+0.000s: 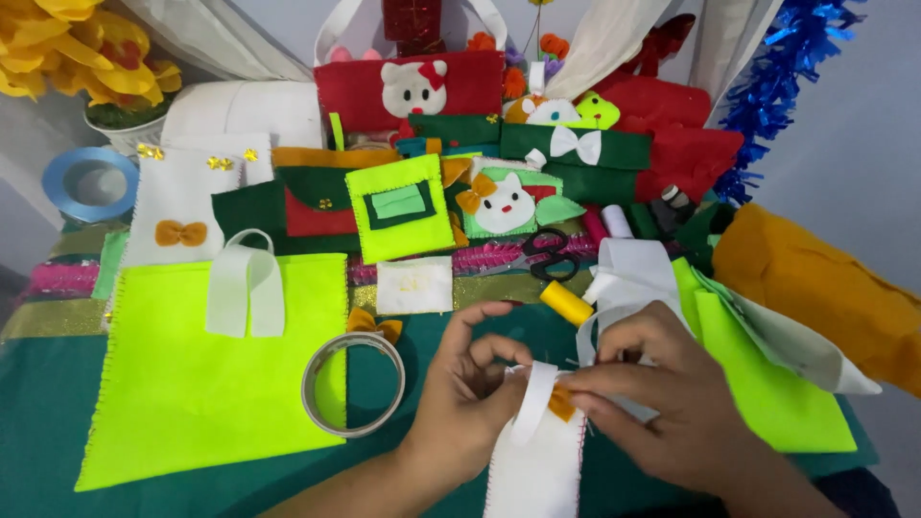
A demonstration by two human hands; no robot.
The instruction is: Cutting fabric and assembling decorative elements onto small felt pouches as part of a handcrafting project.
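Observation:
My left hand [467, 384] and my right hand [652, 384] meet over a small white felt bag [533, 460] with pink stitched edges at the bottom centre. The left fingers pinch its white looped handle [533, 398]. My right fingertips press a small orange bow [560, 403] against the bag's front. A strip of white felt [628, 278] trails up from under my right hand.
A large neon-green felt bag [192, 374] with a white handle lies at left, a tape roll [353, 384] beside it. Scissors [549, 251], a yellow thread spool [566, 303], several felt pouches and a blue ribbon roll [90, 182] crowd the back. Orange felt [815, 288] lies right.

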